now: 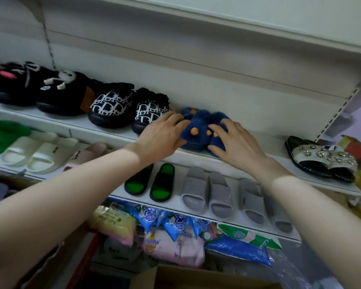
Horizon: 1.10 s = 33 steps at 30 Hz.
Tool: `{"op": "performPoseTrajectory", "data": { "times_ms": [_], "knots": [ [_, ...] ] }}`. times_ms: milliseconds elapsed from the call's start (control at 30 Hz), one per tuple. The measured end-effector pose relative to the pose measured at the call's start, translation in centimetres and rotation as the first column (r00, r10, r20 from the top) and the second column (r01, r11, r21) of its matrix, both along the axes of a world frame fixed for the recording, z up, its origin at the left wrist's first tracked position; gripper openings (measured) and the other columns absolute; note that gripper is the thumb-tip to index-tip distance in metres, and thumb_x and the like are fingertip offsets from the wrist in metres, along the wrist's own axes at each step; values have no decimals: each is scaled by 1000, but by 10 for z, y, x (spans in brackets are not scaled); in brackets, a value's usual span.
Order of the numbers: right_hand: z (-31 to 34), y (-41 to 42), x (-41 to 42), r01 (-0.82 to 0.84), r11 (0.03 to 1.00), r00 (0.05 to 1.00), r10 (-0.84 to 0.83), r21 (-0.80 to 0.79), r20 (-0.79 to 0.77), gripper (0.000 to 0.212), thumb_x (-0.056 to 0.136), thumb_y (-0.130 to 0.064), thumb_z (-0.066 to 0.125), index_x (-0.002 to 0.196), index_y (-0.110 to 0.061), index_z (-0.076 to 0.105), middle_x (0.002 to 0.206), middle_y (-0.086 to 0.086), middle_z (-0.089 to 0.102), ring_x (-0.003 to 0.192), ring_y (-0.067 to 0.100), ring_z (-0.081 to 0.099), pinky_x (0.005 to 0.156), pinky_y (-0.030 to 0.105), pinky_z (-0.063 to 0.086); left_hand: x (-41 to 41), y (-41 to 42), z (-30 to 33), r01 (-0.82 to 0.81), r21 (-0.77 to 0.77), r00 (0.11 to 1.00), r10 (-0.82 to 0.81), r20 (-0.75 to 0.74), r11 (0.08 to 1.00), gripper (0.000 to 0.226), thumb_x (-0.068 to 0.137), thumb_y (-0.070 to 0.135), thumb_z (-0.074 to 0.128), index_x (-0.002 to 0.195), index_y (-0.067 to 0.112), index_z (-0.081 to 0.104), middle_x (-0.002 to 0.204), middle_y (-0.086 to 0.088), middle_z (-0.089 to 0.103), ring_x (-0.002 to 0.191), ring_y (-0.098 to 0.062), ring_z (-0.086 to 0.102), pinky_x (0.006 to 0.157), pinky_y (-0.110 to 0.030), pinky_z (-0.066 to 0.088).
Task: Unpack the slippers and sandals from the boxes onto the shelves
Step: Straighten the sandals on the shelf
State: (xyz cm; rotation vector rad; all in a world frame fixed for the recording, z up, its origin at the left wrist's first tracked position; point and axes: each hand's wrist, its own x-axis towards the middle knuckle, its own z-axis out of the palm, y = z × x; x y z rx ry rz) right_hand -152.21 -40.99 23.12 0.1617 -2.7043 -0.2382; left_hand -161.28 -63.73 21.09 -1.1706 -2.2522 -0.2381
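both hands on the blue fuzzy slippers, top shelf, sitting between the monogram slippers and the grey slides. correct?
Not quite. In the head view the left hand and right hand are on the blue fuzzy slippers on the upper shelf, but these sit between the monogram slippers and the jewelled sandals. The grey slides are on the shelf below.

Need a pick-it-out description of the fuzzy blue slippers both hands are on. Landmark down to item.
Start at the upper white shelf and pass the black slippers with white lettering going right. The blue slippers sit next, between the left hand and right hand. They are the only furry blue pair, with small orange knobs on top.
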Motion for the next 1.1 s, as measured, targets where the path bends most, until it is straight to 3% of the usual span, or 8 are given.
{"op": "performPoseTrajectory", "data": {
  "times_ms": [233,433,833,1033,1100],
  "knots": [
    [17,-120,4,-239,956,971,233,170,58,59,93,-45,59,144,-19,46,140,13,47,118,35,52,82,41,49,31,-132,15,-14,-61,987,4,-163,998,51,84,35,67,128,12,58,122,-10,61,116,-32,55,99,-40,46],
    [10,-264,-11,-441,852,892,450,282,36,54,88,-41,65,132,-12,57,124,19,57,98,36,60,78,43,54,59,-293,14,-146,-62,977,134,-168,987,43,87,35,66,122,11,62,118,-10,63,108,-28,58,98,-37,45],
    [-36,-604,-39,-742,648,665,744,173,67,49,88,-40,61,129,-13,60,123,19,60,98,37,62,78,43,53,124,-633,-26,-480,-122,877,475,-73,869,41,92,38,57,125,14,59,118,-9,61,108,-28,57,96,-37,46],
    [-65,-742,-51,-833,542,552,828,113,97,50,97,-46,42,130,-11,58,119,18,60,94,37,62,77,44,53,143,-751,-57,-607,-107,792,611,5,788,39,90,35,64,123,15,60,114,-8,62,101,-27,58,90,-37,49],
    [-75,-778,-57,-853,513,521,844,91,126,52,94,-46,44,131,-12,56,117,16,59,93,36,61,76,44,53,145,-780,-68,-641,-117,759,649,48,759,42,90,37,61,126,17,59,117,-7,62,103,-27,58,90,-38,49]
  ]
}}
